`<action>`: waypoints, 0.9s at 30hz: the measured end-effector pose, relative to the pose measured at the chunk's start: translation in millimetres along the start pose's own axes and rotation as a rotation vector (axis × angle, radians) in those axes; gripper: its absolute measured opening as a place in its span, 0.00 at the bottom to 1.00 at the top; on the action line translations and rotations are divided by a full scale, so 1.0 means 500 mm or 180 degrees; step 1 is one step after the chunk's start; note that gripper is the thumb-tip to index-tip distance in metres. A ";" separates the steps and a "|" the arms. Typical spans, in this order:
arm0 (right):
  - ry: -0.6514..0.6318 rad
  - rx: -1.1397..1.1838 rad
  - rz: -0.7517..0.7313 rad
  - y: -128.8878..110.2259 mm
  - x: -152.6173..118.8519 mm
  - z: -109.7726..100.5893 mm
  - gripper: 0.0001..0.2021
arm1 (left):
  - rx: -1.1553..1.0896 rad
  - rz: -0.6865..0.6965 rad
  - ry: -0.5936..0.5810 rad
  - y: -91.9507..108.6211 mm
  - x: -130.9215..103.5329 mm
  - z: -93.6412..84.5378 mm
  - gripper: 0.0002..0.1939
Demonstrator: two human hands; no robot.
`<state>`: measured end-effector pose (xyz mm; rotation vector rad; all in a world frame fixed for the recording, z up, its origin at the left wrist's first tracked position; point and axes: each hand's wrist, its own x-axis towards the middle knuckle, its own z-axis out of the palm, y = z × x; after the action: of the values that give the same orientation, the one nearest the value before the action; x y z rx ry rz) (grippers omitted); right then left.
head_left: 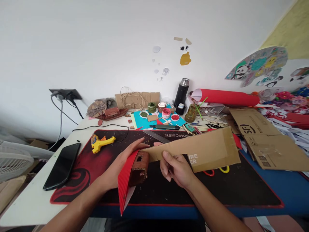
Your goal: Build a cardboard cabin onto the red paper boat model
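White wall (pixel 108 48) at the back, super messy bench (pixel 31 206) up against it, dark mat (pixel 169 196) in the working spot. I'll use the little brown box (pixel 142 159) as the landmark, since everything's basically around it.

So, the long cardboard strip (pixel 210 148) has its left end right at the box's far top edge (can't tell if they're touching), and its long axis runs off to the right of the box, climbing a bit. Right hand (pixel 177 167) is just right of the box and is the nearer one to the strip: thumb on the front face, other fingers underneath and behind, so it's pinching it fairly close to the box end. Most of the length sticks out past that grip. Left hand (pixel 118 166) is on the box's left, against the back of a ridged red sheet (pixel 126 178) that leans along the box. Those fingers are pretty straight, thumb's hidden, so no clue if they're gripping.

IMO it all hinges on how that strip end sits against the box edge. Yellow glue gun (pixel 103 143) is left of the box, fwiw.
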<state>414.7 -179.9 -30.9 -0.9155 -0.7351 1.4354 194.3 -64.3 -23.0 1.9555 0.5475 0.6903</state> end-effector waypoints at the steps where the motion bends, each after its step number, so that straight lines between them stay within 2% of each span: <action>1: 0.0004 -0.0001 -0.0003 0.001 0.001 -0.001 0.35 | 0.0111 0.0021 -0.0145 0.002 0.003 -0.003 0.48; 4: 0.0041 0.0009 -0.0041 0.004 0.003 -0.001 0.33 | 0.0455 0.0165 -0.0343 -0.003 0.009 -0.009 0.37; 5: 0.0050 0.0015 -0.0059 0.004 0.004 -0.001 0.32 | 0.0520 0.0207 -0.0308 -0.008 0.008 -0.009 0.36; 10: 0.0097 -0.0018 -0.0086 0.003 0.010 0.003 0.30 | 0.0662 0.0484 -0.0072 -0.040 0.000 0.001 0.44; 13: 0.0148 -0.0099 -0.0049 0.000 0.013 0.006 0.29 | 0.0606 0.0747 0.0025 -0.046 0.001 0.008 0.37; 16: 0.0182 -0.0216 -0.0047 0.002 0.017 0.007 0.27 | 0.0529 0.0689 0.0115 -0.040 0.003 0.014 0.29; 20: 0.0132 -0.0506 -0.0092 0.013 0.023 0.006 0.34 | 0.0500 0.0530 0.0305 -0.020 0.005 0.017 0.26; 24: 0.0022 -0.0680 -0.0102 0.018 0.028 0.009 0.35 | 0.0470 0.0719 0.0420 -0.001 0.004 0.016 0.22; 27: -0.0027 -0.0627 -0.0182 0.015 0.031 0.014 0.34 | 0.0505 0.0827 0.0473 -0.001 0.001 0.013 0.22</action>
<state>405.3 -164.7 -35.5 -1.0312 -0.9141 1.3337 199.1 -67.8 -25.7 2.1582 0.4527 0.9871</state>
